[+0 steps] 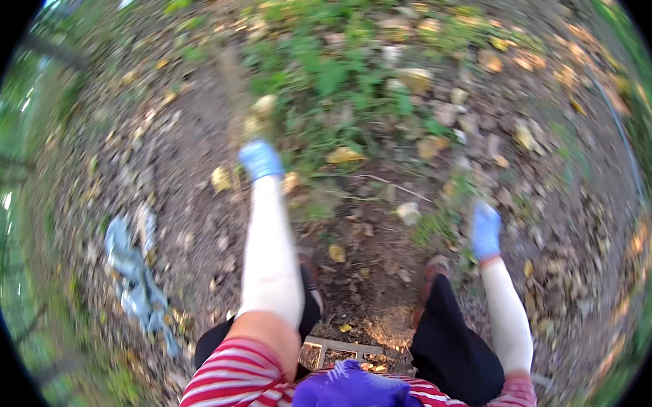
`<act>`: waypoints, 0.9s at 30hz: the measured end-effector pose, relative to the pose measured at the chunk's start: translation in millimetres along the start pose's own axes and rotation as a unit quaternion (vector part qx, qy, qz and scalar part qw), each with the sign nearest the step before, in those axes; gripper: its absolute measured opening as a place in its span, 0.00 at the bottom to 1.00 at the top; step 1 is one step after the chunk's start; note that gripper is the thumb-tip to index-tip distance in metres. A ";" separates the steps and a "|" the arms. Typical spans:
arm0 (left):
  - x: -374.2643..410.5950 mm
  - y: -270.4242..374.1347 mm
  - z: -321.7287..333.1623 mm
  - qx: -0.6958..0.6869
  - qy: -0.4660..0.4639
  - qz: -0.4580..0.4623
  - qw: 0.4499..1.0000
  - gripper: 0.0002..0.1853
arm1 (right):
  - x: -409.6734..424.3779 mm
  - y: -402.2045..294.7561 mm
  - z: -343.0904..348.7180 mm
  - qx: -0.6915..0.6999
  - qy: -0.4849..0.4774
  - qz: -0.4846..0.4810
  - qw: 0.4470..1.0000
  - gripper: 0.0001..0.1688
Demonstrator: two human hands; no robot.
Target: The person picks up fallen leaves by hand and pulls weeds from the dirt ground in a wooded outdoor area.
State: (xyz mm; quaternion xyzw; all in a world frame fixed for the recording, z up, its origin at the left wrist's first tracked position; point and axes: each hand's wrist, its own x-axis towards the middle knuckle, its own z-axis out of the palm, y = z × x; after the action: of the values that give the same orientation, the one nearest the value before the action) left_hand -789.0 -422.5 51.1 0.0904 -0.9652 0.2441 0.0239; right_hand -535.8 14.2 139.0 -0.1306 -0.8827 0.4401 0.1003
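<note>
My left hand (260, 160), in a light blue glove, reaches forward low over bare soil beside a patch of green weeds (330, 76). A blurred brown stick-like shape (232, 78) runs away just beyond it; whether the hand holds it is unclear. Nearer my body on the right, my gloved right hand (485, 231) hangs by a blurred tuft of grass (461, 193). Its fingers point away and blur hides whether they grip anything. White sleeves cover both forearms.
Bluish crumpled cloth or plastic sheeting (136, 274) lies on the left. Between my shoes, near my body, shows a lattice-like crate or frame (342, 346). A thin blue hose or cord (617, 119) curves along the right. Yellow fallen leaves (345, 155) and a thin twig (394, 186) litter the soil.
</note>
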 end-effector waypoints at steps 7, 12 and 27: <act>-124.3 27.5 -43.7 -0.743 -0.016 -0.038 0.668 0.12 | 108.0 -144.4 118.9 -0.042 -0.295 -0.006 0.954 0.30; -229.8 119.0 -62.9 -0.757 -0.268 0.039 0.594 0.21 | 103.9 -173.8 223.8 -0.242 -0.361 -0.132 0.891 0.17; -233.4 127.9 -115.2 -0.544 -0.139 0.175 0.809 0.14 | 84.9 -119.4 142.5 -0.019 -0.336 0.080 0.938 0.28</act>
State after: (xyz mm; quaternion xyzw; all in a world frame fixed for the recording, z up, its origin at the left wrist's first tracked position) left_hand -583.2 -219.1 71.6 -0.0746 -0.9325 -0.3365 -0.1081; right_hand -674.7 -134.8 155.7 -0.0474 -0.8597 0.4485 -0.2399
